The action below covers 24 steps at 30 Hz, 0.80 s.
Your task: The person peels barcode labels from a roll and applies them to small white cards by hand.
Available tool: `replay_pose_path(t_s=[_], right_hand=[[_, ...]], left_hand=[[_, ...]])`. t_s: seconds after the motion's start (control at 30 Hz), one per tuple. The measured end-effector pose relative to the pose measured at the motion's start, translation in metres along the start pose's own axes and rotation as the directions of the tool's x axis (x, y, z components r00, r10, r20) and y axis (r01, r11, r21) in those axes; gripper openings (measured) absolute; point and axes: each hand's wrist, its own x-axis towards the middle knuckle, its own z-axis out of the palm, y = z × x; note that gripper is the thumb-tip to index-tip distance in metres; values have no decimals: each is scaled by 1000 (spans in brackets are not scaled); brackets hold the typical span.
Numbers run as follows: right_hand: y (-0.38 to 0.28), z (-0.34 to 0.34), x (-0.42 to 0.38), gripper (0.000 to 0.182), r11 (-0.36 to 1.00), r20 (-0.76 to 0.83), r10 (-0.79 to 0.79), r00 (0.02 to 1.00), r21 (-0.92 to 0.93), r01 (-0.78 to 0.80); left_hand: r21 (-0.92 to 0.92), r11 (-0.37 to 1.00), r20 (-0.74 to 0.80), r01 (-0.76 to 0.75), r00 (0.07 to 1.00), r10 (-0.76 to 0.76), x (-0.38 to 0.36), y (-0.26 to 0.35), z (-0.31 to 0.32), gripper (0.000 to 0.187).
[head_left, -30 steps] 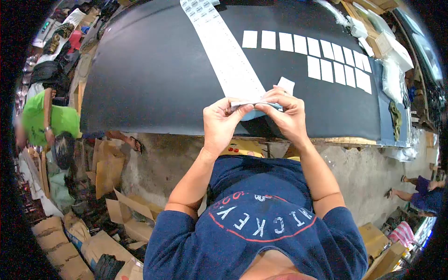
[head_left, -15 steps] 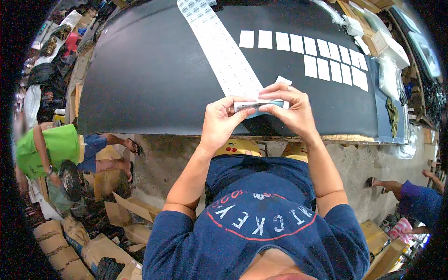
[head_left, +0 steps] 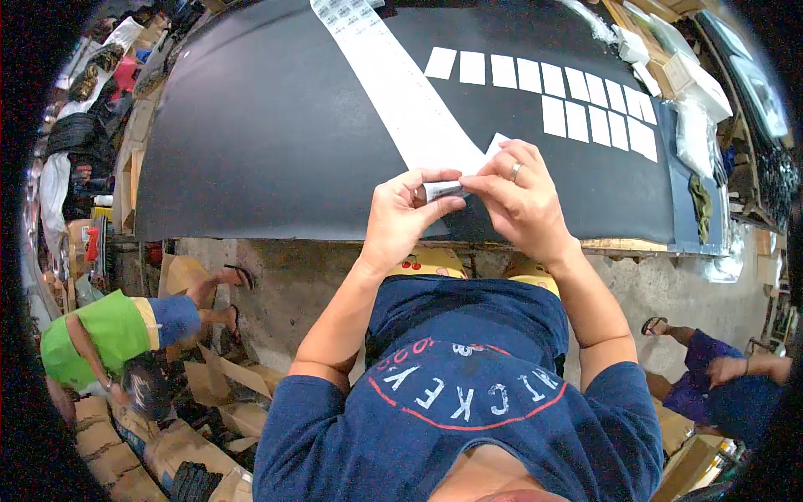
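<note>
My left hand pinches a small folded label piece, whitish with dark print, between thumb and fingers. Against the right end of that piece, the thumb and index finger of my right hand are pressed together. A long white strip of printed labels runs from the far side of the black table down to just behind my hands. Part of a white card shows behind my right fingers. Two rows of white cards lie on the right half of the table.
White boxes and clear plastic bags stand at the right edge. A person in a green top bends over cardboard at lower left. Another person is at lower right.
The piece between my hands now looks smaller and more folded, and my right fingers have closed at its end. Both other people have shifted and bent lower.
</note>
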Motion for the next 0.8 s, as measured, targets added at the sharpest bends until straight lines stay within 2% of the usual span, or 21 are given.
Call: replay_pose_path(t_s=[0.03,0.1,0.17,0.2,0.27,0.33,0.4,0.47,0.57,0.8], right_hand=[[1,2,-2,21,1000,1,1,1000,1,-1],[5,6,-9,24,993,-9,-104,995,-57,103],[8,8,-13,25,984,-25,-157,987,-93,154],[10,9,-15,27,970,-40,-211,977,-130,205],[9,11,-19,26,969,-44,-211,976,-137,204],[11,12,-23,26,968,-50,-214,976,-147,205],[15,12,-27,34,951,-11,-278,960,-145,274],[13,12,-28,35,955,7,-270,963,-130,268],[13,15,-33,36,952,23,-278,960,-128,279],[13,16,-38,35,939,44,-305,951,-156,308]], left_hand=[[-22,1000,6,-3,1000,3,-1,1,0,28],[-44,999,11,-2,1000,3,-1,-1,-3,30],[-122,988,50,-95,994,102,0,-8,-9,49],[-123,988,50,-92,994,99,0,-6,-10,49],[-57,998,38,-34,999,36,-2,3,-9,70],[-71,997,26,-26,999,28,-2,2,-8,69],[-86,996,12,-15,1000,16,-1,-1,-9,68],[-214,977,-40,10,999,-19,2,-7,-11,56],[-257,962,-39,91,994,-105,2,-10,-17,51],[-231,953,-101,194,970,-222,5,-8,-16,37]])
